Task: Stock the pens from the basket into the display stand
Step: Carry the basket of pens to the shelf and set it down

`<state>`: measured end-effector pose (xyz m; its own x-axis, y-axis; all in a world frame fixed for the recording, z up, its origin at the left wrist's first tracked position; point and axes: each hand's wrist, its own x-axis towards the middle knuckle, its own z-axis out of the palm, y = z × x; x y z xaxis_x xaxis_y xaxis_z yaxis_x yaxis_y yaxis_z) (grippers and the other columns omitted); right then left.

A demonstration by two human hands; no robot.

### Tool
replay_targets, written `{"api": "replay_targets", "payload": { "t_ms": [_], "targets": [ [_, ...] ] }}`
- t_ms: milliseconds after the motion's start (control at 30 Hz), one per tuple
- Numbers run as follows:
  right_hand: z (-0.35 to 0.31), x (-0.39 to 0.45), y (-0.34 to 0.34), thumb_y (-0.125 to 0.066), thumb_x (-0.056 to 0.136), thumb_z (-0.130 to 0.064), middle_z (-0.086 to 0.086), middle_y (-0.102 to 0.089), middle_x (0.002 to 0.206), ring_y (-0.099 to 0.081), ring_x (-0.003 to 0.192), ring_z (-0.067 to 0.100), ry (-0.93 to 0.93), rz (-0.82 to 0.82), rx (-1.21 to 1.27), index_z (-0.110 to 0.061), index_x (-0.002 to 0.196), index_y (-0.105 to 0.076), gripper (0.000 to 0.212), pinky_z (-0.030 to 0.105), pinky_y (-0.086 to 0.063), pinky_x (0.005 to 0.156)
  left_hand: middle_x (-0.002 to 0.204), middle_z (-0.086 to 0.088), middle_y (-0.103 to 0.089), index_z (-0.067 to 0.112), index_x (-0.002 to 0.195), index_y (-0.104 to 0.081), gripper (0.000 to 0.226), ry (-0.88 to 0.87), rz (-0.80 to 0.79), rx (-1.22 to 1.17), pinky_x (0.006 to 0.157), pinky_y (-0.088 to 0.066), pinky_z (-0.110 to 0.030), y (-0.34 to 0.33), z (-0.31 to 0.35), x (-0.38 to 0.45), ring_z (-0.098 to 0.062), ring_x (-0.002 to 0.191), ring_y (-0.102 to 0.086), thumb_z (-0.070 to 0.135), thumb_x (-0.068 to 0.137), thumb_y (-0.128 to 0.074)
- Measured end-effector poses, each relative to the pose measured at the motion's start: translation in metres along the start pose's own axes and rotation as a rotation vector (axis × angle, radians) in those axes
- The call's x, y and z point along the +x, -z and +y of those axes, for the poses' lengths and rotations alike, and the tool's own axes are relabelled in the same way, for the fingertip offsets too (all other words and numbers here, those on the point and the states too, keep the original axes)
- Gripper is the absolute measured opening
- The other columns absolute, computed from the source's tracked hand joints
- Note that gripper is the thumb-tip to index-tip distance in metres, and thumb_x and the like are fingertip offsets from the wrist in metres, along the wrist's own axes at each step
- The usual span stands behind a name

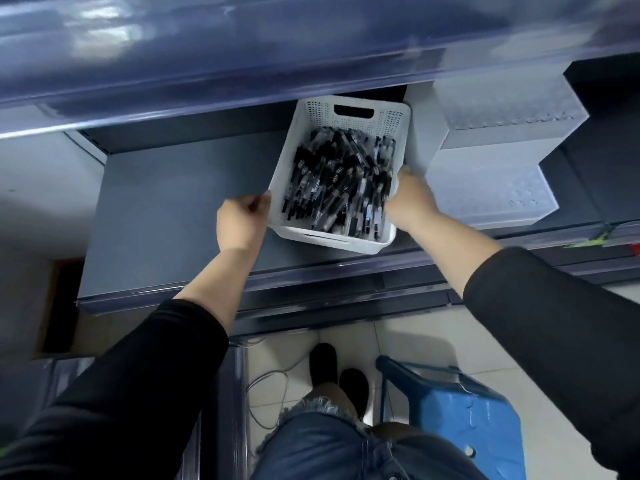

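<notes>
My basket (287, 157) is white, its upper walls dotted with small perforations, and the pens (341, 181) in it are black with clear and white parts. The shelf (166, 216) is dark grey-blue. At right the stand (491, 161) is frosted white. My sleeves (554, 320) are black, my jeans (332, 445) blue and frayed. Lower right, the stool (478, 420) is bright blue on pale tiles (415, 337).

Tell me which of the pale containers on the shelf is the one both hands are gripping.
The white basket full of pens: the left hand grips its left rim, the right hand its right. The frosted display stand beside it is untouched.
</notes>
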<state>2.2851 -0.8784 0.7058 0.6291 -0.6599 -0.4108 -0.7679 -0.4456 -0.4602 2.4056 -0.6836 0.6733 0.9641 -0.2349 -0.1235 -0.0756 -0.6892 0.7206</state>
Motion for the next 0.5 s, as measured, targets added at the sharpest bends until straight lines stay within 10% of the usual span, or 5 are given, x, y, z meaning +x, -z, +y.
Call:
{"api": "replay_targets", "payload": {
  "t_ms": [200, 267, 333, 500],
  "targets": [
    [0.000, -0.001, 0.018, -0.043, 0.086, 0.013, 0.018, -0.044, 0.141, -0.044, 0.127, 0.033, -0.023, 0.021, -0.120, 0.001, 0.144, -0.028, 0.061, 0.031, -0.042, 0.096, 0.059, -0.022, -0.051, 0.011, 0.050, -0.039, 0.033, 0.023, -0.082, -0.002, 0.054, -0.030, -0.026, -0.002, 0.014, 0.005, -0.021, 0.055, -0.039, 0.030, 0.074, -0.050],
    [0.006, -0.007, 0.015, -0.047, 0.084, 0.012, 0.014, -0.061, 0.105, -0.056, 0.110, 0.034, -0.015, 0.105, -0.163, 0.003, 0.105, -0.059, 0.026, 0.032, -0.047, 0.078, 0.055, -0.009, -0.041, 0.014, 0.051, -0.037, 0.031, 0.012, -0.126, -0.002, 0.051, -0.024, -0.025, -0.004, 0.019, 0.010, -0.021, 0.054, -0.033, 0.020, 0.078, -0.051],
    [0.011, -0.007, 0.012, -0.048, 0.083, 0.012, 0.005, -0.047, 0.071, -0.058, 0.089, 0.032, -0.006, 0.151, -0.215, -0.007, 0.064, -0.044, 0.026, 0.029, -0.037, 0.064, 0.052, -0.002, -0.030, 0.014, 0.053, -0.040, 0.029, -0.037, -0.154, 0.014, 0.050, -0.018, -0.025, -0.007, 0.025, 0.013, -0.017, 0.052, -0.024, 0.010, 0.080, -0.049],
    [0.008, 0.000, 0.020, -0.044, 0.080, 0.017, 0.015, -0.060, 0.099, -0.058, 0.092, 0.033, -0.001, 0.170, -0.257, 0.003, 0.087, -0.058, 0.021, 0.028, -0.041, 0.067, 0.054, -0.002, -0.018, 0.016, 0.051, -0.023, 0.037, -0.165, -0.133, 0.016, 0.054, -0.010, -0.028, -0.018, 0.034, 0.013, -0.016, 0.058, -0.014, -0.004, 0.075, -0.042]
  ]
}}
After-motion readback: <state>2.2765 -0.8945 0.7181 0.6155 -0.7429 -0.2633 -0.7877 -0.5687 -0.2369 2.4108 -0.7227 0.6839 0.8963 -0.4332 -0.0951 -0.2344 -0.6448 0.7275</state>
